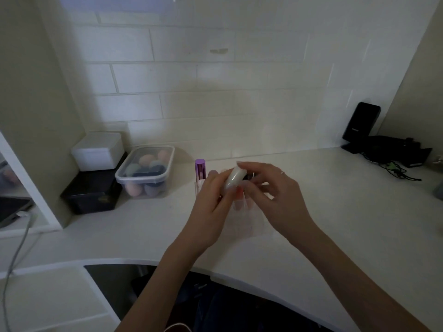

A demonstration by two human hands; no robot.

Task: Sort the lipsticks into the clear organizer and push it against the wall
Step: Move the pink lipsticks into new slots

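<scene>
A pearly white lipstick [235, 179] is held over the clear organizer [247, 224], which stands on the white counter [311, 236] and is mostly hidden behind my hands. My left hand [211, 212] grips the tube from the left and below. My right hand [275, 195] pinches its upper end from the right. A purple metallic lipstick [200, 170] stands upright in the organizer's back left compartment. Something dark shows just behind the white tube, too hidden to identify.
A clear lidded tub of makeup sponges [146, 171] sits at back left, next to a white box [97, 150] stacked on a black box [92, 191]. Black devices and cables [383, 147] fill the back right corner. The tiled wall [215, 92] runs behind.
</scene>
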